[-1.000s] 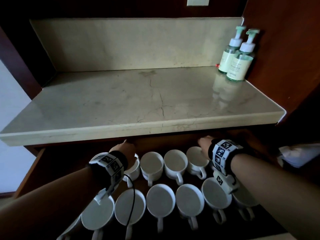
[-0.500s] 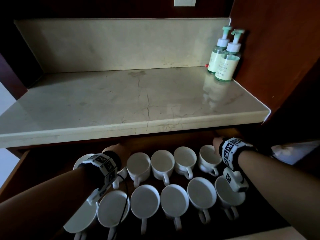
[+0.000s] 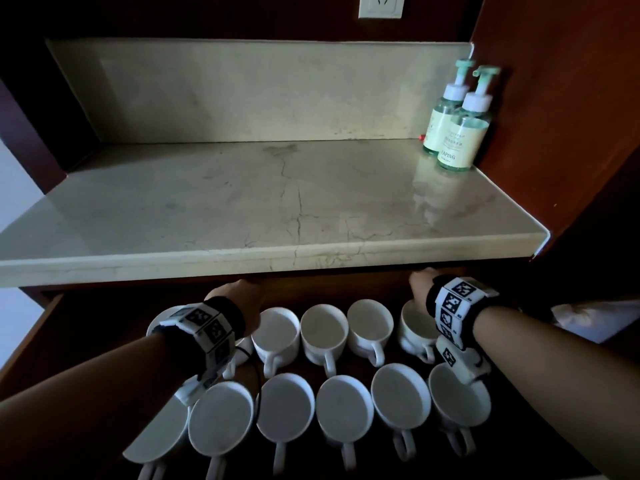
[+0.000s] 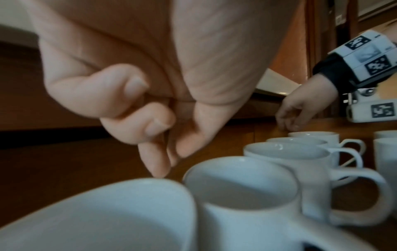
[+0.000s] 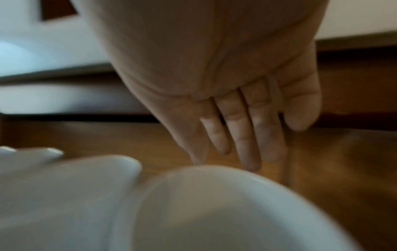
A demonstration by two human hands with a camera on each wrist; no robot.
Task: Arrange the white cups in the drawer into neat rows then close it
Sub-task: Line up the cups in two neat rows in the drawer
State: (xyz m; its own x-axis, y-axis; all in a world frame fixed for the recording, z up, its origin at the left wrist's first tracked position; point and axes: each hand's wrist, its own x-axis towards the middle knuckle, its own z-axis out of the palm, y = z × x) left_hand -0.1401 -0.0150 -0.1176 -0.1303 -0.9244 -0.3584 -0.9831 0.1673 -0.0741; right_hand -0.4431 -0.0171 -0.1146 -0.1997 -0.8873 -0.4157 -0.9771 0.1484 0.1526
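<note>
Our white cups (image 3: 323,330) stand in 2 near-straight rows at bottom centre; the drawer (image 3: 86,323) awaits closing. Left hand (image 3: 239,299) curled, empty; right hand (image 3: 420,285) straight-fingered, empty, lower right.

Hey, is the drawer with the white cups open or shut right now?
Open. The drawer is pulled out below the counter, with two rows of cups showing inside.

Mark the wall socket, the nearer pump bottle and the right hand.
wall socket (image 3: 381,5), head view, on its white faceplate.
nearer pump bottle (image 3: 462,143), head view, on its label.
right hand (image 3: 420,287), head view, on its back.
</note>
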